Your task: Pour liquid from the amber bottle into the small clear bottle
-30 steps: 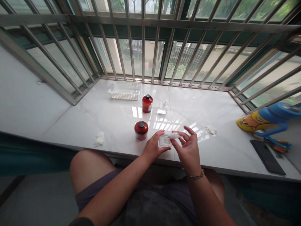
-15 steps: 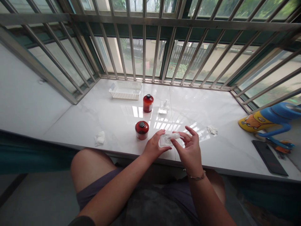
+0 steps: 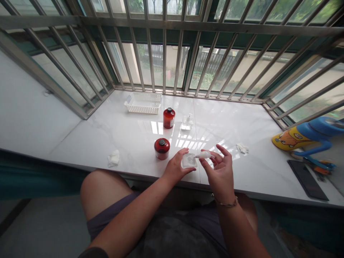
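One clear square bottle (image 3: 189, 161), set between the two hands, its sides gripped by the thumb and fingers of the left hand (image 3: 176, 166). One white tapered piece (image 3: 205, 154), pinched at the fingertips of the right hand (image 3: 220, 172), a forefinger raised, narrow end toward the bottle; from where I stand I cannot tell whether the two touch. One bracelet (image 3: 228, 204), on the right wrist. One dark red bottle, black-capped (image 3: 161, 149), just beyond the left hand and in the way of a straight reach from it to the white perforated basket (image 3: 142, 108), which lies farther off by the window bars (image 3: 164, 61). A second red bottle, labelled (image 3: 168, 119), upright, ahead of the left hand. One clear bottle with a pump-like top (image 3: 187, 123), straight ahead of both hands. White crumpled tissue (image 3: 114, 158), well to the left of the left hand; another white scrap (image 3: 242, 148), near the right hand, on its outer side. Farther right of that hand: a yellow-and-blue flask (image 3: 301, 134), lying tilted, and a black phone (image 3: 307, 180), flat on the white counter (image 3: 228, 123).
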The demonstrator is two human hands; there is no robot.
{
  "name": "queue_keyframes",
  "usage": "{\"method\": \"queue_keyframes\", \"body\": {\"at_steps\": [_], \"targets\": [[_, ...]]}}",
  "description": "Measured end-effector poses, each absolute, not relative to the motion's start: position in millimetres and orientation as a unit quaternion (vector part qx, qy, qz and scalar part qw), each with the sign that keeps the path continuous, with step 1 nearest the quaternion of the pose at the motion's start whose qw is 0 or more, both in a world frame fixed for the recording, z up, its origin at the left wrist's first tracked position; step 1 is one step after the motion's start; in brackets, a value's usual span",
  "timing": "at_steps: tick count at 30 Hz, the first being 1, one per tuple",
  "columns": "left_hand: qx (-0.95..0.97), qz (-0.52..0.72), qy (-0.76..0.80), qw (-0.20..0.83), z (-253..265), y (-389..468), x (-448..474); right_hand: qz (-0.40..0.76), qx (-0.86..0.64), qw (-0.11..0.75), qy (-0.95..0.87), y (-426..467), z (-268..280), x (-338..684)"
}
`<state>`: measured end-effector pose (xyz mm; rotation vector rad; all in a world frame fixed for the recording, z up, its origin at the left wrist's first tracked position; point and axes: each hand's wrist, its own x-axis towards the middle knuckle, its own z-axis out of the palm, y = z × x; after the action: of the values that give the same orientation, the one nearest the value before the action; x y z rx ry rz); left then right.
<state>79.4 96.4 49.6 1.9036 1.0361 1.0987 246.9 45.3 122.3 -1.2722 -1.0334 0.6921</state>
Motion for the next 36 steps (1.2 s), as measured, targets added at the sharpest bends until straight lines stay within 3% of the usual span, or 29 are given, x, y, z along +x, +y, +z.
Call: {"method": "queue_keyframes", "body": {"at_steps": [12, 23, 32, 36], "targets": [[0.734, 0.428, 0.398, 0.346, 45, 96, 79, 0.267, -0.586, 0.595, -0.481, 41, 119, 245], [0.734, 0.421, 0.402, 0.349, 53, 96, 79, 0.323, -0.553, 0.671, -0.374, 45, 115, 261], [0.735, 0.415, 0.408, 0.348, 51, 96, 77, 0.149, -0.609, 0.736, -0.257, 71, 70, 413], [0.734, 0.418, 0.406, 0.35, 51, 96, 78, 0.112, -0.657, 0.715, -0.209, 82, 52, 484]]}}
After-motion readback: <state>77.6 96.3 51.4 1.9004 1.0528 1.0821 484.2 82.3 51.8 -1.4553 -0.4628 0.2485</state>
